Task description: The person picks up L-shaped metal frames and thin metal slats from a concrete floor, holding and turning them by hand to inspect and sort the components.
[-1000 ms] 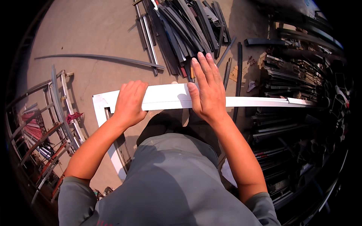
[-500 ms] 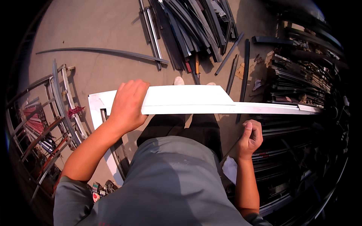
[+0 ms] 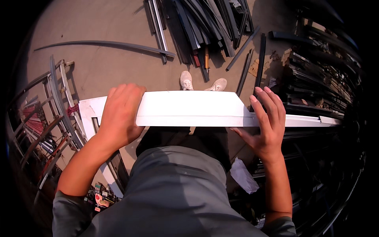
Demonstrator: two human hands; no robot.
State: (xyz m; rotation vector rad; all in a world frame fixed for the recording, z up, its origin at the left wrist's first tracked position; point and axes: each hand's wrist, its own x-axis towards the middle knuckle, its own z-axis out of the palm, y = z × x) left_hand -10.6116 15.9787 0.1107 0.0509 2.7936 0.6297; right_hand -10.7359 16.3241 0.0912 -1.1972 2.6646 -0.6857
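One long, flat white profile (image 3: pixel 189 105): left hand (image 3: pixel 121 114) fingers clamped; right hand (image 3: pixel 270 128) fingers spread, contact unclear; red strips (image 3: pixel 33 121) within grey metal frame (image 3: pixel 60 102).

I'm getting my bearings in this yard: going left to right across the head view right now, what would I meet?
Metal frame → left hand → light left shoe → light right shoe → right hand → stack of dark profiles.

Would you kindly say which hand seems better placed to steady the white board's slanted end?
Probably the right hand, open near that slanted end, while the left hand grips the white board farther left.
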